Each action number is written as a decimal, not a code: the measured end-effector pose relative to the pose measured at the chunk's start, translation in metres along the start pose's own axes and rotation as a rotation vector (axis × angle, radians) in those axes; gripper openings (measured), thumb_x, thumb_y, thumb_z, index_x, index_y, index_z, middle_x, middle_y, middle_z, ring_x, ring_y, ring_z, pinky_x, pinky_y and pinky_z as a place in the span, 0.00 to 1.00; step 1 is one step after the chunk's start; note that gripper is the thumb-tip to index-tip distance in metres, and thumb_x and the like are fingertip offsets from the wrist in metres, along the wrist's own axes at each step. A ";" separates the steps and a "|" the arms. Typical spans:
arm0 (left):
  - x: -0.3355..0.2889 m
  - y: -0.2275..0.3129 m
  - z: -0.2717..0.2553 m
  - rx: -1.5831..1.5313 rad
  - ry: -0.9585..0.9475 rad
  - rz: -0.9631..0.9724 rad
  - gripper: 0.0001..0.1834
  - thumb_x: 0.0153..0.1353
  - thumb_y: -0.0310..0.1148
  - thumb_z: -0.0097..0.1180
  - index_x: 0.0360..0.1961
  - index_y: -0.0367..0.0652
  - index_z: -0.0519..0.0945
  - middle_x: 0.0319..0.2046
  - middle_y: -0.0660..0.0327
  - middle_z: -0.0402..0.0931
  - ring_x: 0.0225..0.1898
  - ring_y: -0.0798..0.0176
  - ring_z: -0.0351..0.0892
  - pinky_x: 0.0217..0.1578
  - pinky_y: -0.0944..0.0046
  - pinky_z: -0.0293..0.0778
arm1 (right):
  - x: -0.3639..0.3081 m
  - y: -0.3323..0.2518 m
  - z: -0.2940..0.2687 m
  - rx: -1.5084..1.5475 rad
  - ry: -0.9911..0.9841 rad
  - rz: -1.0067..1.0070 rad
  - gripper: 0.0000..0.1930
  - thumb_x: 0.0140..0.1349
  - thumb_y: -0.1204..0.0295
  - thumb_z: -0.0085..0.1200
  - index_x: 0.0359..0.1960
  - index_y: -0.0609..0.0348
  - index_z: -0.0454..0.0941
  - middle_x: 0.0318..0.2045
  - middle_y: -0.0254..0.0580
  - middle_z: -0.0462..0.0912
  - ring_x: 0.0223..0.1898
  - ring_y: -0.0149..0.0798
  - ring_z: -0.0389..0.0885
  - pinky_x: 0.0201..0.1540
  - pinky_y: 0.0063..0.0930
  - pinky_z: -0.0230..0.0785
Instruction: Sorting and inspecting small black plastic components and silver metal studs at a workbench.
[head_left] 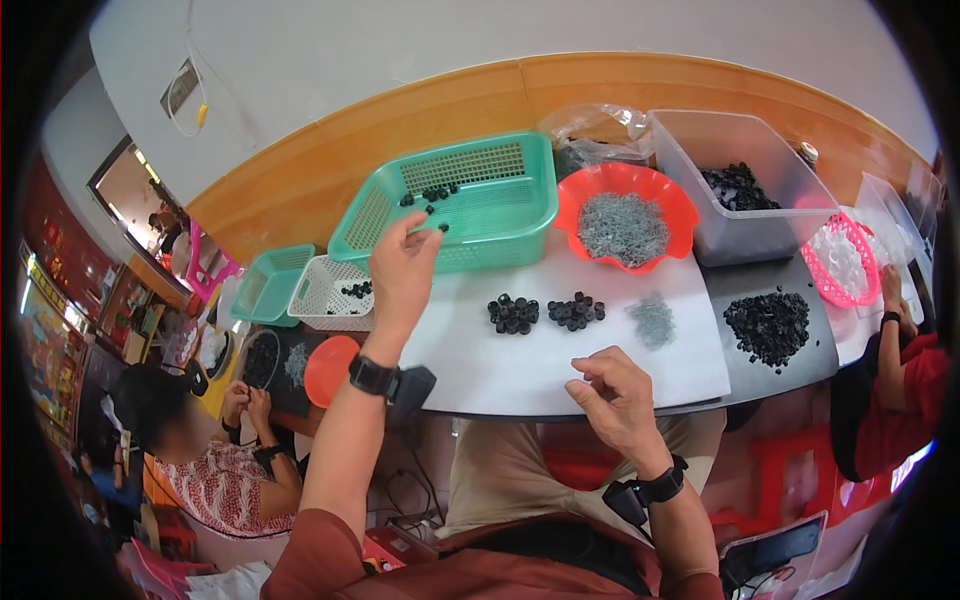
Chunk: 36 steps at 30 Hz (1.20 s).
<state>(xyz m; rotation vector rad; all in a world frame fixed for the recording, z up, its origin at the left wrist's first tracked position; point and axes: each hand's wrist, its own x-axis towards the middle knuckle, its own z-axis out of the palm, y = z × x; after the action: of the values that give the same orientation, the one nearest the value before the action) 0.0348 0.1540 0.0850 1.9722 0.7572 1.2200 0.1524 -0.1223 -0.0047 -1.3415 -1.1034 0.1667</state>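
My left hand point(405, 265) is raised over the near wall of a green plastic basket point(480, 255). At its bent fingertips is a small black part point(443, 228), seemingly pinched there. Several more black parts point(436, 192) lie on the basket's floor. My right hand point(615, 395) hovers at the table's front edge, palm inward, its thumb and curled fingers apart with nothing visible between them. Beyond it on the white sheet point(470, 375) sit two clusters of black cylindrical parts, a left one point(513, 314) and a right one point(577, 311), beside a small heap of grey metal screws point(653, 320).
A red scalloped bowl point(685, 215) holds more screws. Behind stands a clear bin point(740, 235) with black pieces; a black heap point(768, 328) lies right. A white basket point(310, 295) and smaller green basket point(270, 275) stand left. People work at left point(225, 470) and right point(900, 370).
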 end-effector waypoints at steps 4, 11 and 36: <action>-0.051 -0.013 0.008 0.059 -0.021 0.082 0.15 0.63 0.24 0.64 0.50 0.32 0.82 0.43 0.54 0.83 0.41 0.66 0.82 0.45 0.67 0.80 | 0.000 -0.001 0.001 -0.015 -0.021 0.016 0.11 0.60 0.74 0.68 0.43 0.63 0.84 0.31 0.40 0.80 0.22 0.28 0.73 0.26 0.22 0.66; -0.093 -0.015 0.015 0.093 -0.226 0.038 0.14 0.60 0.24 0.67 0.48 0.35 0.84 0.42 0.56 0.84 0.40 0.66 0.82 0.44 0.67 0.79 | 0.002 0.000 0.003 -0.026 -0.026 0.040 0.09 0.60 0.77 0.67 0.42 0.62 0.84 0.29 0.40 0.80 0.22 0.30 0.74 0.27 0.23 0.67; -0.109 -0.017 0.016 0.294 -0.340 0.228 0.12 0.56 0.27 0.67 0.42 0.38 0.86 0.40 0.54 0.83 0.42 0.50 0.83 0.45 0.57 0.78 | 0.007 -0.006 0.005 -0.047 -0.010 0.183 0.10 0.59 0.81 0.65 0.43 0.64 0.83 0.34 0.39 0.79 0.22 0.27 0.72 0.26 0.22 0.66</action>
<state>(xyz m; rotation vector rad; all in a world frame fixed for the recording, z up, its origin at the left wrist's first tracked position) 0.0046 0.0767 0.0105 2.4831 0.5730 0.8947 0.1494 -0.1158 0.0033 -1.4852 -0.9979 0.2836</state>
